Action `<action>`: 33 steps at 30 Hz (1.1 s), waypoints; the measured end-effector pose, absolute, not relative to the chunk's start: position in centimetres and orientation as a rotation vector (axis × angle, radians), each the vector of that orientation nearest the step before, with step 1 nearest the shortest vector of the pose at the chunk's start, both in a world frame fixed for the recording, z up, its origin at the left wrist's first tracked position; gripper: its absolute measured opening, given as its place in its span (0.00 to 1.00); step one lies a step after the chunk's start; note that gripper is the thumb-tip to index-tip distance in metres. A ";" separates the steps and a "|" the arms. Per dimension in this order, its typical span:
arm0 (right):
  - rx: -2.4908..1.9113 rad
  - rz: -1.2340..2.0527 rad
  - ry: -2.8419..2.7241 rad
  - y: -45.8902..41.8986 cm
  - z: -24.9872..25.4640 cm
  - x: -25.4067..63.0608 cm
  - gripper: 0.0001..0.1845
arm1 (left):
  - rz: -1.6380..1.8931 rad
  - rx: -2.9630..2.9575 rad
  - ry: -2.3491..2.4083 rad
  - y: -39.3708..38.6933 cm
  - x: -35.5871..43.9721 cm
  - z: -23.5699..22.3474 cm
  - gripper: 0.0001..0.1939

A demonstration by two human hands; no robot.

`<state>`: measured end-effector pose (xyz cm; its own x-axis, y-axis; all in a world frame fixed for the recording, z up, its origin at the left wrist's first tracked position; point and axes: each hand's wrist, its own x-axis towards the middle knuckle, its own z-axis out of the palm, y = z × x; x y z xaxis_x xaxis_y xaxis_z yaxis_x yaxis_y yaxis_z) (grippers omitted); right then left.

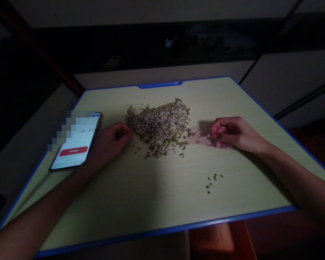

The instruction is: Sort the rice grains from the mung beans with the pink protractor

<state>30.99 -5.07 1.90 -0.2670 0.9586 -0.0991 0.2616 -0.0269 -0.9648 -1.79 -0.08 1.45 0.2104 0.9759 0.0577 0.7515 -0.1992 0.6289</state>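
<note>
A spread-out pile of small green beans mixed with pale, rice-like grains (pixel 162 126) lies on the tabletop (pixel 119 202). My right hand (pixel 230 133) pinches a clear plastic protractor with pink markings (pixel 202 137) between thumb and fingers. The protractor's curved edge touches the right side of the pile, and my fingers hide its other end. At the pile's left edge rests my left hand (pixel 113 139), its fingers curled against the thumb, with nothing visible in them. Several loose green beans (pixel 209 184) lie apart, nearer to me on the right.
Left of my left forearm lies a lit phone (pixel 77 144) showing a timer and a red button. The table has a raised blue rim (pixel 161 85) at the back and blue edges. Behind it stands a pale and dark panelled cabinet (pixel 151 45). The light is dim.
</note>
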 end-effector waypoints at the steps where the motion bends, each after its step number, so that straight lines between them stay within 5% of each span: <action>1: -1.307 1.319 -1.573 -5.1 1.9 30.9 0.12 | 0.628 2.021 1.603 -0.1 -1.8 1.5 0.06; 33: -1.163 1.447 -1.766 -5.2 2.1 31.8 0.09 | 0.635 2.020 1.608 -0.1 -1.5 1.6 0.05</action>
<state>31.79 -5.18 2.13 -0.4584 0.8838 -0.0938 0.2659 0.0356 -0.9633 -1.51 -0.06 1.60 0.2031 0.9772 0.0613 0.7556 -0.1963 0.6249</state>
